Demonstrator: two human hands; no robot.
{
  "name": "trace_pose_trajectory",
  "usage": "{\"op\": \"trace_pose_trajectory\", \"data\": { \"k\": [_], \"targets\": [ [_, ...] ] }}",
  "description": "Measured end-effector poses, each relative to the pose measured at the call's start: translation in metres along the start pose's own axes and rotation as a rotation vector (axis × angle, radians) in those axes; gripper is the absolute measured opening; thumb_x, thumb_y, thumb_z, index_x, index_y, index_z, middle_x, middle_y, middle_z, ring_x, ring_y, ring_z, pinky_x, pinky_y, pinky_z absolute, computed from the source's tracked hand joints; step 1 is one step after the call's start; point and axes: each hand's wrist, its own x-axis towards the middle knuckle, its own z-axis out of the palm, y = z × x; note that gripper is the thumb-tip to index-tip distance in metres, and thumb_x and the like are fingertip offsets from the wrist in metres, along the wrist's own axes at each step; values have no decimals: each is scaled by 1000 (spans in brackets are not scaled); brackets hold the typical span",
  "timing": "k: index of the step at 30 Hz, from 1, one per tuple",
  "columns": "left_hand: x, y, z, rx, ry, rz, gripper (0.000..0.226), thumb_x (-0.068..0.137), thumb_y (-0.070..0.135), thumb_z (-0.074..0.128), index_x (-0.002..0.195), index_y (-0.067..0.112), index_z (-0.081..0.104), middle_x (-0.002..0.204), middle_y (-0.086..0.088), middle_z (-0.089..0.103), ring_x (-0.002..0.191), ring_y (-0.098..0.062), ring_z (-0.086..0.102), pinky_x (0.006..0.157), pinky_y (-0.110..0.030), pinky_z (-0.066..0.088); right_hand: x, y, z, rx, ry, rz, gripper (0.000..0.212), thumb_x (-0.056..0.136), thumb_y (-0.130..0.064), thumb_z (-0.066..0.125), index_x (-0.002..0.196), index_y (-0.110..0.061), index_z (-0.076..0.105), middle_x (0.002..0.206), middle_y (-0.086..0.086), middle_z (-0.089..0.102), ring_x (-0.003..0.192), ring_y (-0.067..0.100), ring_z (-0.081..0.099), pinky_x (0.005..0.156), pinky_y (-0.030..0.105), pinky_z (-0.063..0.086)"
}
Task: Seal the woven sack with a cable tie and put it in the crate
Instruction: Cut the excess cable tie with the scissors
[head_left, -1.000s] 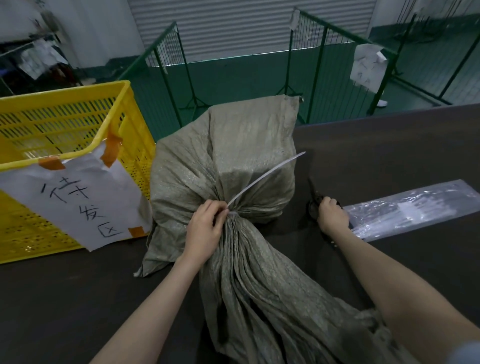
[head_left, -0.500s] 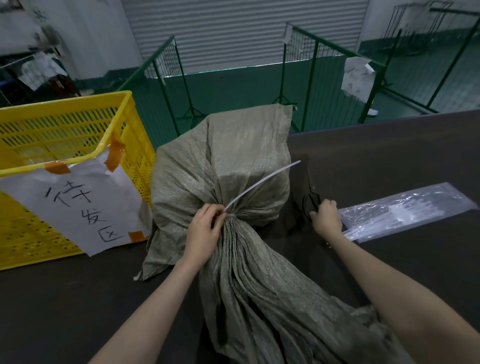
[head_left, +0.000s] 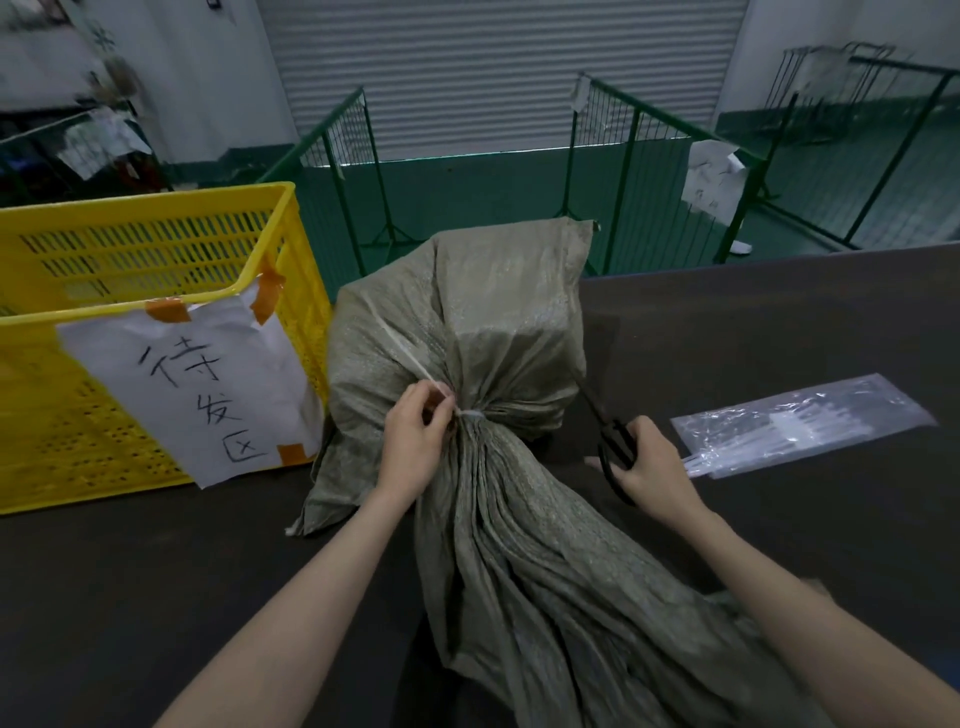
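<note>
1. Table (head_left: 779, 322): a dark, flat surface that fills the near and right parts of the view and carries every item listed below.
2. Sack (head_left: 498, 332): grey-green woven material, lying on the table at centre. The body stands at the far end; the gathered mouth fabric trails toward the near edge. The neck is cinched at mid-length. The sack is on the table, outside the crate.
3. Crate (head_left: 156, 249): yellow, slotted plastic, at far left, just beside the sack. A white paper sign (head_left: 202, 384) with handwritten characters is fixed to its near wall with orange tape.
4. Plastic bag (head_left: 800, 421): clear, lying flat on the right of the table, containing spare white ties.
5. Left hand (head_left: 415, 441): fingers pinched together on the cable tie (head_left: 470, 414) at the sack neck. The tie's free tail runs up and to the far left across the sack.
6. Right hand (head_left: 649, 462): closed around the black handles of the scissors (head_left: 615, 447), just right of the sack neck. The blades point toward the far left, at the sack; whether they touch it cannot be determined.
</note>
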Motion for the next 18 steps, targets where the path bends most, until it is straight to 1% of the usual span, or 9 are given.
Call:
{"op": "trace_pose_trajectory", "data": {
  "k": [1, 4, 6, 7, 9, 11, 13, 16, 18],
  "targets": [
    [1, 1, -2, -38, 17, -20, 11, 90, 12, 59, 84, 20, 59, 83, 2, 63, 78, -8, 60, 73, -21, 45, -4, -3, -3, -29, -20, -32, 50, 72, -45, 76, 84, -14, 38, 82, 4, 50, 70, 21, 50, 60, 35, 38],
    [0, 4, -11, -135, 78, -82, 10, 90, 11, 60, 85, 19, 60, 78, 8, 64, 72, 2, 58, 71, -19, 46, -10, -15, -5, -130, -87, -159, 52, 73, -55, 69, 88, -16, 39, 85, 2, 50, 73, 23, 53, 62, 41, 44],
    [1, 5, -17, -175, 103, -100, 9, 89, 12, 61, 85, 20, 63, 77, 7, 65, 73, -1, 59, 72, -22, 47, -9, -25, -4, -240, -117, -255, 53, 74, -61, 62, 90, -16, 40, 89, 4, 48, 73, 27, 53, 63, 42, 43],
    [2, 5, -20, -184, 107, -103, 10, 89, 13, 61, 84, 21, 63, 77, 6, 65, 73, -4, 60, 72, -24, 47, -7, -30, -3, -312, -126, -301, 54, 76, -62, 59, 91, -14, 41, 92, 5, 48, 74, 29, 52, 63, 40, 41],
    [4, 6, -31, -191, 104, -111, 10, 89, 13, 61, 84, 22, 64, 77, 5, 65, 74, -7, 59, 73, -27, 47, 0, -44, -2, -455, -133, -392, 53, 79, -62, 56, 95, -12, 44, 97, 6, 50, 77, 31, 53, 65, 36, 36],
    [8, 11, -40, -181, 83, -107, 8, 88, 13, 62, 84, 19, 65, 76, 3, 64, 73, -6, 59, 72, -25, 47, 8, -58, -1, -569, -145, -465, 51, 82, -58, 53, 98, -11, 46, 100, 7, 52, 81, 32, 55, 70, 36, 37],
    [13, 15, -48, -135, 54, -96, 7, 87, 11, 63, 83, 16, 66, 76, -1, 65, 70, -5, 57, 69, -23, 46, 15, -68, 0, -641, -157, -494, 51, 83, -58, 50, 103, -11, 48, 104, 7, 53, 87, 31, 57, 78, 38, 41],
    [23, 20, -56, -63, -8, -72, 6, 85, 13, 65, 81, 16, 68, 77, -4, 68, 71, -11, 60, 69, -28, 48, 25, -78, 0, -695, -153, -491, 54, 84, -61, 47, 108, -13, 48, 106, 7, 54, 90, 32, 58, 83, 39, 44],
    [28, 26, -58, -35, -51, -49, 7, 84, 12, 66, 79, 17, 68, 73, 2, 68, 67, -2, 60, 67, -21, 47, 30, -83, 1, -740, -157, -496, 55, 84, -62, 45, 109, -14, 48, 106, 7, 53, 92, 31, 59, 84, 39, 44]
  ]
}}
